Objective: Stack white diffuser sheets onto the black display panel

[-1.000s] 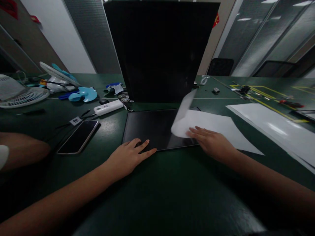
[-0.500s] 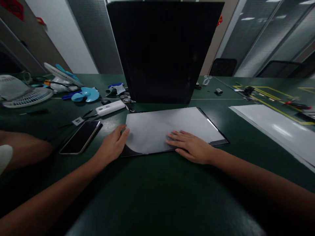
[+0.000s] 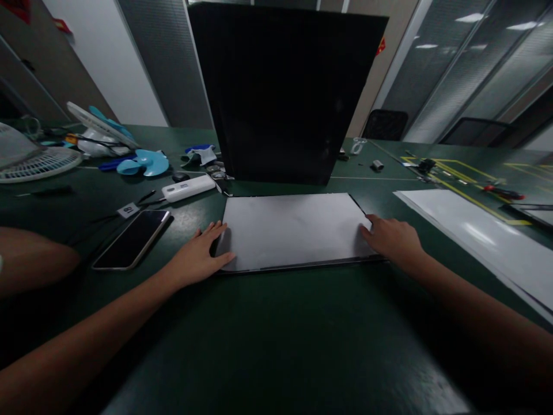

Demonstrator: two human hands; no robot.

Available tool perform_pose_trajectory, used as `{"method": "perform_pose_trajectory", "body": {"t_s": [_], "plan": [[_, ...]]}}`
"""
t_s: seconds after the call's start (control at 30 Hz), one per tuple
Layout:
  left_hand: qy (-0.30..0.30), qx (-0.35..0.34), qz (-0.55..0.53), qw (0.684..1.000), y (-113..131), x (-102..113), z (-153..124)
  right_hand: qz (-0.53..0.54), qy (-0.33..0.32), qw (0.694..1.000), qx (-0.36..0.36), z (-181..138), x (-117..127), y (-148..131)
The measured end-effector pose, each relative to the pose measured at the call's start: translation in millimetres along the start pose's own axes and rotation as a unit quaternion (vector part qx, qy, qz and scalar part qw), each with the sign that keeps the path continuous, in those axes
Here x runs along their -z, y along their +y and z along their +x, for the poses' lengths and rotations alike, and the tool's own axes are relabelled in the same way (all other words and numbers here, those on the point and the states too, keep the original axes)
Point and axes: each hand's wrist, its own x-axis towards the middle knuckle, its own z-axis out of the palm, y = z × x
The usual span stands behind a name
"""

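A white sheet (image 3: 294, 230) lies flat on a thin black panel, whose dark edge (image 3: 302, 266) shows along the near side. At the left edge, my left hand (image 3: 201, 253) rests with fingers spread and its thumb on the sheet. My right hand (image 3: 393, 237) has hold of the right edge, thumb on top and the other fingers bent at the border; some of its fingertips are hidden.
A large black panel (image 3: 289, 92) stands upright behind the sheet. To the left are a phone (image 3: 133, 239), a white stick-shaped device (image 3: 189, 188), blue fan blades (image 3: 144, 163) and another person's arm (image 3: 34, 259). White sheets (image 3: 475, 230) lie to the right.
My right hand has moved from the middle of the sheet to its right edge. The sheet now covers the panel more evenly, and my left fingers have spread.
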Motion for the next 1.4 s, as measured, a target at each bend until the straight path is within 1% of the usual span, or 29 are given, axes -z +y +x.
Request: {"method": "perform_pose_trajectory", "body": {"t_s": [0.1,0.13,0.2,0.27,0.33,0.37,0.4,0.43,0.47,0.5,0.53,0.57,0.6,0.77,0.93,1.07,1.1,1.17,1.23,1.3,1.37,1.4], "plan": [[-0.019,-0.001,0.005,1.0,0.7,-1.6,1.7,0.003,-0.003,0.999,-0.035,-2.8,8.6,12.5],[-0.026,-0.007,0.007,1.0,0.5,-2.6,2.3,0.01,0.002,0.999,-0.051,-0.2,11.0,22.5],[-0.034,-0.023,0.012,0.999,-1.0,-5.1,3.3,0.031,0.03,0.995,-0.086,8.2,10.5,51.8],[-0.035,-0.038,0.017,0.999,-4.0,-8.0,3.7,0.045,0.083,0.989,-0.118,17.5,-1.2,90.2],[-0.035,-0.048,0.022,0.998,-7.2,-10.3,3.5,0.038,0.134,0.978,-0.158,25.2,-23.3,130.4],[-0.037,-0.051,0.024,0.998,-8.5,-11.1,3.1,0.04,0.142,0.966,-0.211,28.2,-36.3,148.7],[-0.038,-0.053,0.027,0.998,-9.3,-11.7,2.4,0.066,0.12,0.953,-0.272,30.7,-49.0,164.7],[-0.038,-0.055,0.029,0.997,-9.6,-12.2,1.7,0.099,0.078,0.938,-0.322,32.8,-60.1,177.9],[-0.036,-0.058,0.031,0.997,-9.4,-12.6,0.8,0.126,0.034,0.926,-0.354,34.6,-69.0,188.0],[-0.033,-0.062,0.034,0.997,-8.6,-13.1,-0.1,0.145,-0.005,0.919,-0.367,36.1,-75.1,195.1],[-0.029,-0.066,0.037,0.997,-7.5,-13.7,-1.0,0.15,-0.031,0.919,-0.364,37.3,-78.6,199.1],[-0.023,-0.07,0.041,0.996,-6.1,-14.3,-1.8,0.145,-0.04,0.924,-0.352,38.4,-79.8,200.7],[-0.017,-0.073,0.047,0.996,-4.5,-15.1,-2.5,0.134,-0.035,0.93,-0.34,39.2,-79.4,200.2],[0.003,-0.084,0.075,0.994,1.2,-16.9,-4.6,0.09,0.015,0.951,-0.295,39.5,-73.3,187.2],[0.0,-0.107,0.099,0.989,2.4,-14.3,-5.2,0.055,0.056,0.961,-0.267,34.8,-70.4,184.0],[0.006,-0.113,0.102,0.988,3.2,-14.3,-5.4,0.027,0.097,0.966,-0.24,28.4,-56.4,179.7],[0.008,-0.113,0.1,0.988,3.4,-14.7,-5.6,0.018,0.12,0.965,-0.232,25.9,-50.3,175.3],[0.013,-0.112,0.092,0.989,3.8,-15.2,-6.1,-0.001,0.202,0.956,-0.214,19.2,-35.4,160.8],[0.015,-0.112,0.086,0.99,4.4,-15.2,-6.8,-0.009,0.308,0.934,-0.181,10.2,-18.7,138.7],[0.014,-0.114,0.082,0.99,4.8,-14.8,-7.3,0.0,0.387,0.913,-0.13,-0.9,-2.8,111.4],[0.013,-0.114,0.077,0.99,4.6,-14.8,-7.4,0.029,0.422,0.904,-0.058,-12.6,9.6,81.9],[0.014,-0.115,0.075,0.99,4.3,-15.2,-7.4,0.048,0.422,0.905,-0.01,-18.2,13.6,67.2]]}}
